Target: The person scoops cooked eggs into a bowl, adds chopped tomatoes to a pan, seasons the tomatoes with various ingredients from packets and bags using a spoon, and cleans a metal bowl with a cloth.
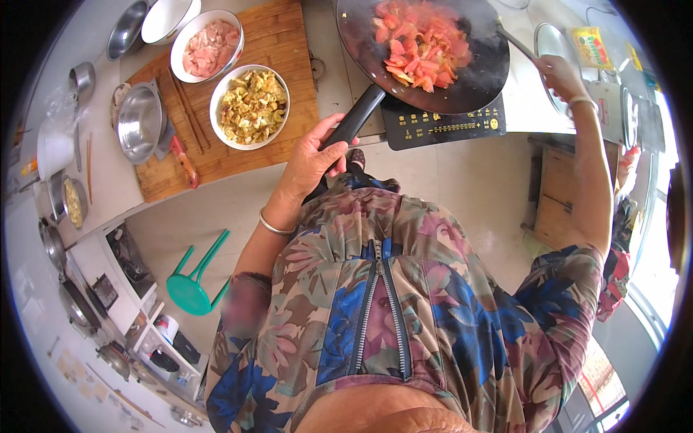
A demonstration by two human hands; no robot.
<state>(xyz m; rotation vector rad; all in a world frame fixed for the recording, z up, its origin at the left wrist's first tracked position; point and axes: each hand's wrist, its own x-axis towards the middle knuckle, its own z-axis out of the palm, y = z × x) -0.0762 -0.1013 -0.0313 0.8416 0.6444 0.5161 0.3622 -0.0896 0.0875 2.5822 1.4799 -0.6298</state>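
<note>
My left hand (pixel 318 154) grips the black handle (pixel 357 116) of a dark wok (pixel 373 65). Chopped tomato (pixel 422 48) lies heaped in the wok, and steam rises from it. The wok stands over a black induction cooker (pixel 417 132) with a printed control panel. At the wok's right side, my right hand (pixel 563 78) holds the handle of a spatula or ladle (pixel 517 42); its head is hidden in the steam near the rim. Left of the cooker, a white bowl of cooked scrambled egg (pixel 252 105) rests on a wooden cutting board (pixel 300 70).
On the board are a bowl of sliced raw meat (pixel 211 48), wooden chopsticks (pixel 187 111) and a red-handled knife (pixel 184 162) partly under a steel bowl (pixel 141 122). A glass lid (pixel 552 43) leans at the right near a yellow packet (pixel 589 47). A green stool (pixel 189 295) stands on the floor.
</note>
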